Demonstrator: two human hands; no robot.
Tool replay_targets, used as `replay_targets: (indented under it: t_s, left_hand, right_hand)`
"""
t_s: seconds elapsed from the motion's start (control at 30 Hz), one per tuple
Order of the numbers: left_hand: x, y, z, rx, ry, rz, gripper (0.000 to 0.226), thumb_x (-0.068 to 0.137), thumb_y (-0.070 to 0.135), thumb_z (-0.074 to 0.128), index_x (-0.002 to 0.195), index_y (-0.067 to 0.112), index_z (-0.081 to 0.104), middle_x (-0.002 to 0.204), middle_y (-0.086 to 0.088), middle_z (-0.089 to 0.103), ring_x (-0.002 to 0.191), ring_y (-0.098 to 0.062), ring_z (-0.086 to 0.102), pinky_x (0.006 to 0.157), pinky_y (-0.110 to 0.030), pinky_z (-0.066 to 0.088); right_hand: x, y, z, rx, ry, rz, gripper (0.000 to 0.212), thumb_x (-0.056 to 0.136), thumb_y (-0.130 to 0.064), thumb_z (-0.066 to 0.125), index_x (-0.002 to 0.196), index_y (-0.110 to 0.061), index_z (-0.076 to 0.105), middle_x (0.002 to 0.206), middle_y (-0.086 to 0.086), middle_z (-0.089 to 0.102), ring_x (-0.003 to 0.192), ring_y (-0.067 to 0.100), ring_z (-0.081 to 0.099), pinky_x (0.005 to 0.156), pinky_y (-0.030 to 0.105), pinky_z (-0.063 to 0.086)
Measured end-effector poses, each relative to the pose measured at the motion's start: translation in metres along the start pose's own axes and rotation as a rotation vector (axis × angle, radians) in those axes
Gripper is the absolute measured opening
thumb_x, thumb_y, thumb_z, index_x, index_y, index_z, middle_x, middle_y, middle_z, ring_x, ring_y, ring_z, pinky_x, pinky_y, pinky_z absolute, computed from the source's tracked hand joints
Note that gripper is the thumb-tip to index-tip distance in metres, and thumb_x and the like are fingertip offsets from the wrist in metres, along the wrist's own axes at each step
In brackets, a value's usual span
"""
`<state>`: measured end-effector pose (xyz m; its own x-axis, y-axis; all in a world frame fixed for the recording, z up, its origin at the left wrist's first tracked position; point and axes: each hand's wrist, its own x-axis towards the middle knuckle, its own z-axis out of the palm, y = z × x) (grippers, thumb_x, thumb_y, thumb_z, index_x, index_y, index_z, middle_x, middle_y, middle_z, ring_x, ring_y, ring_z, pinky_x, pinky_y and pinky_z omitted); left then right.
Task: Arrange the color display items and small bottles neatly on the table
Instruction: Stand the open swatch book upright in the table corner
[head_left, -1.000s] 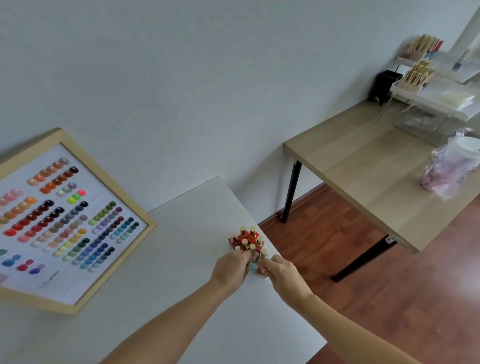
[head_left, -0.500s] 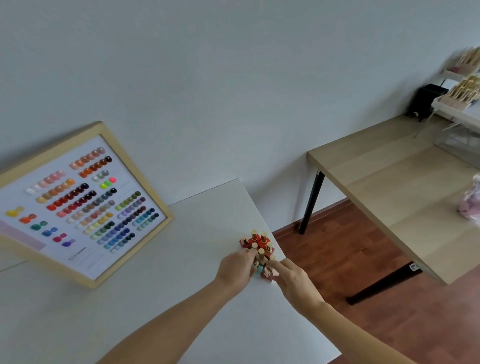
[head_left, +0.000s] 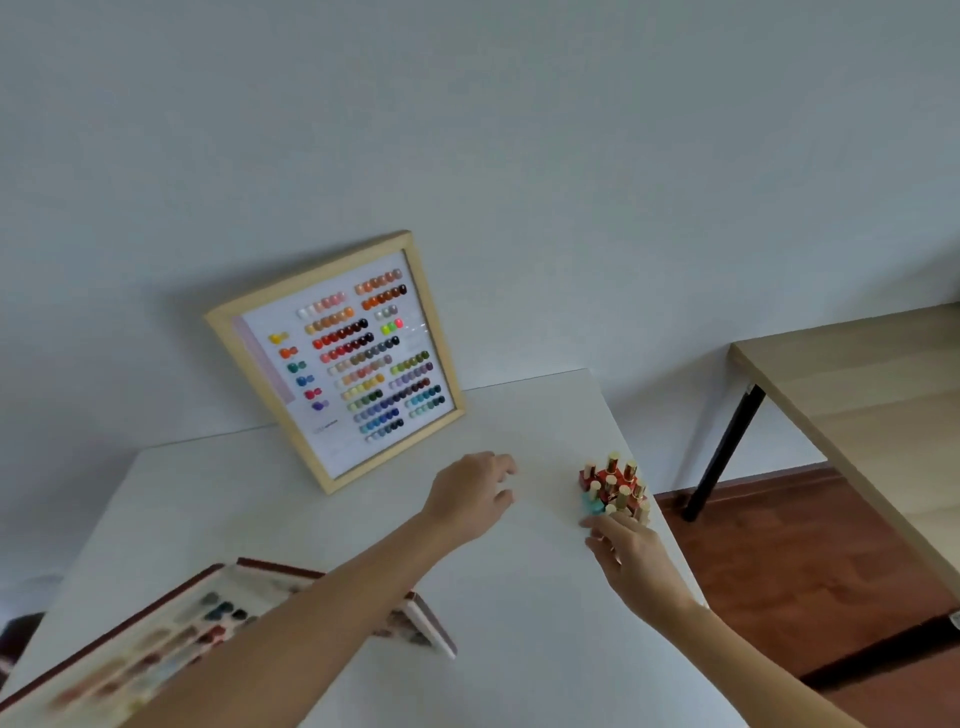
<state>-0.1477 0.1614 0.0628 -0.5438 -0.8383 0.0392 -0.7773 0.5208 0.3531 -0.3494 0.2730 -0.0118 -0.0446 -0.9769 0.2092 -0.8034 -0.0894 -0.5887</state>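
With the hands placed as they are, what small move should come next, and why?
Probably the left hand should reach for the swatch book. The small bottles already stand clustered beside the right hand, while the book lies askew at the white table's near edge, unlike the framed color chart against the wall.

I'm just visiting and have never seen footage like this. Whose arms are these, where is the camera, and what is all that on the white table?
No machine here: a person wears a camera on the head, looking down at their own arms. The left hand hovers open over the white table, holding nothing. The right hand has its fingertips at a cluster of small bottles near the table's right edge. A framed color chart leans against the wall. A second swatch display, blurred, lies at the near left.
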Motion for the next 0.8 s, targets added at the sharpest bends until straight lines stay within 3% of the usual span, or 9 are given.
replay_targets:
  t_s: [0.2,0.4,0.5,0.67,0.8]
  left_hand:
    - [-0.093,-0.044,-0.060,-0.076,0.201,-0.105,0.029,0.088,0.030,0.064,0.115,0.020,0.061,0.109,0.001,0.068,0.096,-0.014,0.063,0.080,-0.029,0.054]
    - [-0.204,-0.105,-0.102,-0.034,0.325,-0.290,0.031,0.089,0.026,0.062,0.118,0.018,0.061,0.117,-0.003,0.064,0.105,-0.020,0.059,0.089,-0.035,0.052]
    - [-0.248,-0.133,-0.115,0.060,0.341,-0.410,0.038,0.090,0.025,0.062,0.127,0.017,0.055,0.130,-0.006,0.056,0.120,-0.024,0.050,0.101,-0.039,0.045]
    - [-0.296,-0.170,-0.120,0.138,0.222,-0.610,0.051,0.093,0.026,0.057,0.140,0.014,0.040,0.142,-0.010,0.048,0.130,-0.029,0.043,0.110,-0.045,0.036]
    - [-0.306,-0.182,-0.114,0.172,0.152,-0.644,0.044,0.095,0.026,0.052,0.137,0.019,0.040,0.134,-0.007,0.055,0.121,-0.029,0.052,0.109,-0.050,0.033]
  right_hand:
    - [-0.004,-0.072,0.011,0.074,-0.032,-0.089,0.012,0.089,-0.010,0.062,0.098,-0.013,0.068,0.090,0.001,0.070,0.073,0.011,0.063,0.070,0.030,0.057]
    - [-0.010,-0.153,0.013,0.110,-0.015,-0.181,0.016,0.094,-0.021,0.054,0.091,-0.014,0.068,0.080,0.003,0.070,0.070,0.019,0.064,0.064,0.030,0.051]
    - [-0.011,-0.189,0.017,0.128,-0.029,-0.207,0.022,0.096,-0.024,0.050,0.088,-0.010,0.066,0.081,0.008,0.070,0.074,0.026,0.064,0.063,0.030,0.043]
    - [-0.007,-0.234,0.033,-0.063,-0.237,-0.198,0.033,0.097,-0.031,0.046,0.118,-0.010,0.060,0.111,0.010,0.068,0.098,0.027,0.063,0.084,0.035,0.051]
    - [-0.002,-0.251,0.043,-0.188,-0.354,-0.189,0.023,0.096,-0.027,0.048,0.113,-0.014,0.057,0.091,0.008,0.070,0.070,0.021,0.065,0.058,0.029,0.053]
